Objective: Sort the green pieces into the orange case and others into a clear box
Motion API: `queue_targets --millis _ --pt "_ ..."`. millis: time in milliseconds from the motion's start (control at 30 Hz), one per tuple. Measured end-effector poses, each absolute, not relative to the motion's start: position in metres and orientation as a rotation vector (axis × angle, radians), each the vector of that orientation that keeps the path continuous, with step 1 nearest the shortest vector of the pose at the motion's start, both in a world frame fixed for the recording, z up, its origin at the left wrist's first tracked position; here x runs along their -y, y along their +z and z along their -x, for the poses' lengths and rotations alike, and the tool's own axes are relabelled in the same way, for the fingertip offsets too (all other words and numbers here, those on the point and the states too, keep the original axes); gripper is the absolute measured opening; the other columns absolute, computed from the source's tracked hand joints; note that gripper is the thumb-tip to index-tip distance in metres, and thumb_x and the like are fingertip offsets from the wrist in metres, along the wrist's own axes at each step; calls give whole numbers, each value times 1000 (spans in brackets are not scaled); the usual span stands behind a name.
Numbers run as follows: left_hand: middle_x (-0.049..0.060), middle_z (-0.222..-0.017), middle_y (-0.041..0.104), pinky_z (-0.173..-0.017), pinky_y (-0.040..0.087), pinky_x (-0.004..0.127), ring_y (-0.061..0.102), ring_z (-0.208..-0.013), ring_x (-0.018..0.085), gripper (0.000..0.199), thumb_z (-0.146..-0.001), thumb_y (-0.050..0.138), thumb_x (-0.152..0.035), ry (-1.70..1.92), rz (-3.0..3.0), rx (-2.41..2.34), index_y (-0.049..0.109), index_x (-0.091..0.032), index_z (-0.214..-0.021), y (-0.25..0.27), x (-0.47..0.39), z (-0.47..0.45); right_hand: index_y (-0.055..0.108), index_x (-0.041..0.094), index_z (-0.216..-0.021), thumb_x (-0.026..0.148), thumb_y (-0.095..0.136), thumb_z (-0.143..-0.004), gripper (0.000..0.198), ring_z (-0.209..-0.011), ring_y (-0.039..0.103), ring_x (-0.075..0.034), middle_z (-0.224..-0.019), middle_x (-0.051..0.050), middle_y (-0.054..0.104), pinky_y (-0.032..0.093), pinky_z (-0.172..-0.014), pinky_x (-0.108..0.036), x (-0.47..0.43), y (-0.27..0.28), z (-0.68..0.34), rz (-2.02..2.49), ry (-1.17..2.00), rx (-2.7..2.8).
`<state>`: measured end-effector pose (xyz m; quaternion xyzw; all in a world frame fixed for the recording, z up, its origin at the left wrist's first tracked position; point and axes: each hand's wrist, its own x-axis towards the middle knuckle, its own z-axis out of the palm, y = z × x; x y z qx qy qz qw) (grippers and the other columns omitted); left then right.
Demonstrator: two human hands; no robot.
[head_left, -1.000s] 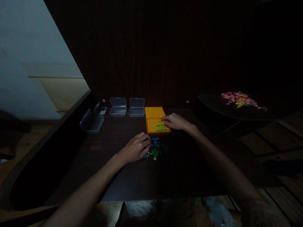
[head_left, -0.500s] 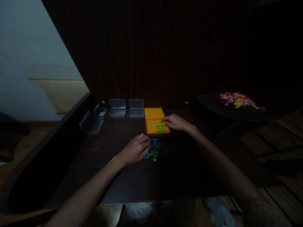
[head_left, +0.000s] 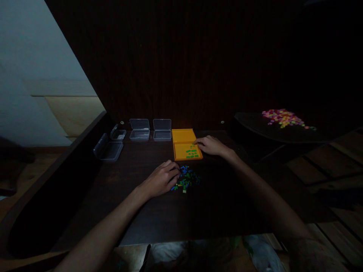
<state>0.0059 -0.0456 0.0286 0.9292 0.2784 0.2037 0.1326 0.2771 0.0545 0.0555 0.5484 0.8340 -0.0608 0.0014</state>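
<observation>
My left hand (head_left: 162, 178) rests palm down on the dark table at the left edge of a pile of small blue and green plastic pieces (head_left: 187, 178). Its fingers are loosely bent, with a gap between thumb and forefinger; nothing shows in them. My right hand (head_left: 211, 145) reaches over the right side of an open yellow box (head_left: 181, 147). Its thumb and forefinger come together at a tiny green piece (head_left: 193, 144), partly covered by the fingertips. Several green pieces (head_left: 191, 151) lie in rows inside the box.
Open clear plastic boxes stand along the back: one (head_left: 162, 135) beside the yellow box, another (head_left: 139, 135) further left. A larger clear case (head_left: 112, 151) and a small one (head_left: 118, 135) sit near the left side panel. Pink and yellow pieces (head_left: 283, 118) are heaped on a shelf at right.
The fingertips of my right hand have shifted slightly up from the topmost green pieces in the box. My left hand stays by the pile. The whole view has moved a little.
</observation>
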Motion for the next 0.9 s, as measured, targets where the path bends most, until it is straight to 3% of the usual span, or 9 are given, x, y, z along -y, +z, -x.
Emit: queue_targets --millis 700,900 --pt "9 -105 62 -89 49 37 56 -98 21 20 -97 46 -21 604 -2717 -859 65 -17 -102 31 46 -6 69 25 -122 24 48 -91 38 -101 68 -22 -118 -5 72 49 -85 -29 -51 53 -270 -1647 -183 -2632" --pt "8 -104 63 -91 48 38 55 -98 21 20 -96 45 -20 618 -2702 -885 64 -17 -103 30 44 -5 69 23 -121 22 49 -90 38 -93 69 -23 -109 -7 74 48 -79 -29 -46 58 -274 -1716 -172 -2643"
